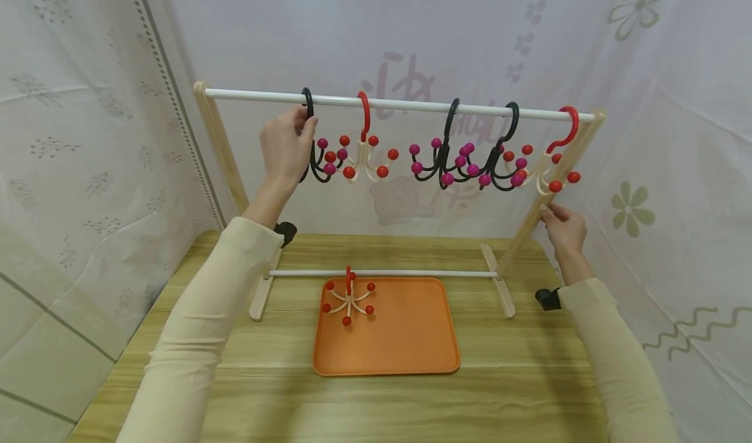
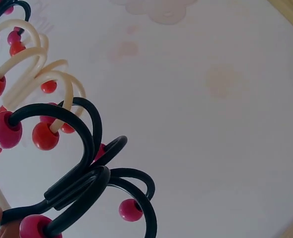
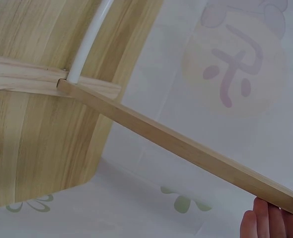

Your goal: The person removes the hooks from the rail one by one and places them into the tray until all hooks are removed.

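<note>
My left hand (image 1: 286,144) pinches the neck of a black hanger (image 2: 79,181) whose several curled arms end in magenta balls. Its hook goes over the white top rod (image 1: 405,106) near the left end. With its fingers and thumb, my right hand (image 1: 568,235) grips the right wooden post (image 3: 186,151) of the rack. Beside the left hand hangs a cream hanger (image 1: 363,156) with a red hook and red balls. Further right along the rod are two more black hangers (image 1: 443,156) and another cream one with a red hook (image 1: 570,130), close to the right post.
An orange tray (image 1: 405,338) lies on the wooden table (image 1: 270,378), in front of the rack's white lower rod (image 1: 411,274). On its back left part sits a cream hanger (image 1: 349,298) with red balls. Patterned curtains (image 1: 675,169) stand behind and beside the table.
</note>
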A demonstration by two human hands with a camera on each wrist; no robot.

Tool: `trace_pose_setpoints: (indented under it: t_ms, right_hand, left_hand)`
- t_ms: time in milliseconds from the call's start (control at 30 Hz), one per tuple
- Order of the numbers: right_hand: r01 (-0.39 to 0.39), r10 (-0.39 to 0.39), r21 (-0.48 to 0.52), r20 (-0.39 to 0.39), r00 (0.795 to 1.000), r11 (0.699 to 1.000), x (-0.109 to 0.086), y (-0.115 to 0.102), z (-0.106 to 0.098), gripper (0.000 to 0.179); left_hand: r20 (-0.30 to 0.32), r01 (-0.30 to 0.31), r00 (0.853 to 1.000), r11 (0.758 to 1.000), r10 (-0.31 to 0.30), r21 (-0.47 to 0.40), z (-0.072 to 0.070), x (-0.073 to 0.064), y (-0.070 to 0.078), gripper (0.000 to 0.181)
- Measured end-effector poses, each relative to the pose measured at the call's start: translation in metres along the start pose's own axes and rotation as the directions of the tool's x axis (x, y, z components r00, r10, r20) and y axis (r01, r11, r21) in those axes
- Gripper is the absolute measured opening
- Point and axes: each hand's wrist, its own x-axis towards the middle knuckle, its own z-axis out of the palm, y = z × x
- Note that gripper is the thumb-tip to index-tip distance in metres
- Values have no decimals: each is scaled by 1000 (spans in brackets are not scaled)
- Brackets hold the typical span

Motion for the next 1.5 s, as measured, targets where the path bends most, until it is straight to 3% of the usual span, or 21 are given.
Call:
trace_pose_setpoints:
  t_ms: [133,300,400,567,733,1000,1267,1500]
  right_hand:
    - [-1,1,-1,3,1000,1000,-1,0,0,51]
    - [-9,9,21,-5,1000,1000,-2,0,0,49]
    - [-14,14,29,-6,1000,999,-2,0,0,49]
    - [-14,14,16,7,1000,1000,-1,0,-1,51]
    - [-19,19,0,20,1000,1000,-1,0,0,53]
    - [-13,13,9,17,1000,1000,-2,-2,-1,52]
    - [-9,9,10,12,1000,1000,-2,0,-1,52]
    - [1,0,-7,12,1000,1000,-2,-1,0,54]
  left_hand:
    - [-21,4,1000,1000,-5,-28,-5,3,-3,24]
    - [-71,52,996,991,-61,-123,-14,7,-3,22]
    - [-88,80,991,971,-102,-225,-19,7,-2,22]
    - [-74,132,982,916,-173,-379,-27,5,-2,24]
    - [-36,184,977,910,-212,-372,-36,0,-6,27]
    - [-32,163,982,927,-184,-338,-42,-14,-18,27]
    - [44,182,983,928,-177,-326,-36,-37,-30,30]
    - [95,231,973,894,-210,-385,-22,-62,-39,29]
